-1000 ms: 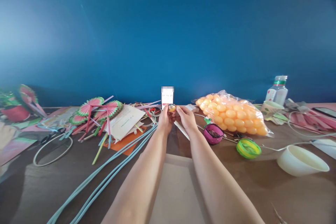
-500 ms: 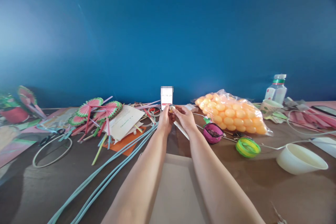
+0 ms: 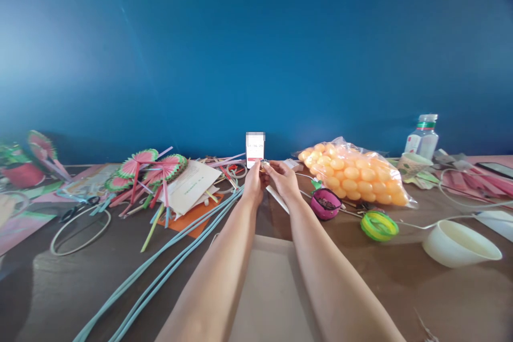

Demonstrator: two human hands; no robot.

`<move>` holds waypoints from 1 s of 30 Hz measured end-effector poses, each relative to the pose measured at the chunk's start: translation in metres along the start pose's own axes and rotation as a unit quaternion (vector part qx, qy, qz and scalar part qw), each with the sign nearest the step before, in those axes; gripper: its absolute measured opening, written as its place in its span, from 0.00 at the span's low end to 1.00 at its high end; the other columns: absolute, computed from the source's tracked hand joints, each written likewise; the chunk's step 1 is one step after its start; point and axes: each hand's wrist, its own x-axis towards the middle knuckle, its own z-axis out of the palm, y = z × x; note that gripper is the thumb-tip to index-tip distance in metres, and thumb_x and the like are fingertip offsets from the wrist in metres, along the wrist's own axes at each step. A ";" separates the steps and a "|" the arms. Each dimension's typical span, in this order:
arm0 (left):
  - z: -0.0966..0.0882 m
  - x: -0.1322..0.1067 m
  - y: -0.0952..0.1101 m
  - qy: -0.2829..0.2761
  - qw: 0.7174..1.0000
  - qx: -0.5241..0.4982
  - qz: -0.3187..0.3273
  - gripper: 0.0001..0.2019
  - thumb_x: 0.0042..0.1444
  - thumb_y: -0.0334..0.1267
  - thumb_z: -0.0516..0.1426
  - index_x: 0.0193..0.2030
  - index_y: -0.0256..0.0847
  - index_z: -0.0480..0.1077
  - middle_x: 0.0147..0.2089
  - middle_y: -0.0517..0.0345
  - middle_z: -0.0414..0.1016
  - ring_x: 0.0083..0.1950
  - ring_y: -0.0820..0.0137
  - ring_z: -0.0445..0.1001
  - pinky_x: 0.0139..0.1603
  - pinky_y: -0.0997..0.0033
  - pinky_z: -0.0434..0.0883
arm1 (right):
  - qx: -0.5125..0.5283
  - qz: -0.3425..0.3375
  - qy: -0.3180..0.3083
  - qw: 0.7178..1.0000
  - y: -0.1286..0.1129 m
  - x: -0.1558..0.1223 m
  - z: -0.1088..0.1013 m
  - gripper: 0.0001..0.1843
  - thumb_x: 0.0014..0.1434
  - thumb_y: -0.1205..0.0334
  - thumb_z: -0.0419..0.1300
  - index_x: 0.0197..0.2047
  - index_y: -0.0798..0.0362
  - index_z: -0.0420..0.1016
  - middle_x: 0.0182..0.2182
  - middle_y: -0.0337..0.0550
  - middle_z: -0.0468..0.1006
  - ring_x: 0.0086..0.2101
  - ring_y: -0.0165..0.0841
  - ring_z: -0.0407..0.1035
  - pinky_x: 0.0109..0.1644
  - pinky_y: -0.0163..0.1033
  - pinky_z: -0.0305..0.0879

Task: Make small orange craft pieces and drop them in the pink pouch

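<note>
Both my hands meet at the middle of the table, just in front of an upright phone whose screen shows a timer. My left hand has its fingers closed on one side of a small shiny metallic piece. From the other side, the thumb and fingers of my right hand pinch the same piece. It is too small and too covered by fingertips to name. Below my forearms lies a beige tray or board.
Left: paper fans, a white card, pale blue tubes, a hoop. Right: a bag of orange balls, purple pouch, green-yellow pouch, white bowl, bottle. A blue panel stands behind.
My hands stay almost in place, fingertips still on the small piece. At the far left edge, a blurred pale shape, perhaps another person's hand, has shifted left and shows less.
</note>
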 end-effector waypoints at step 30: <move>-0.002 0.008 -0.005 0.131 0.988 0.082 -0.020 0.19 0.58 0.52 0.59 0.30 0.36 0.70 0.21 0.59 0.67 0.17 0.79 0.60 0.19 0.79 0.56 | -0.207 -0.026 0.071 0.975 0.005 0.001 -0.005 0.21 0.58 0.43 0.56 0.36 0.54 0.77 0.33 0.46 0.82 0.36 0.39 0.76 0.43 0.40 0.69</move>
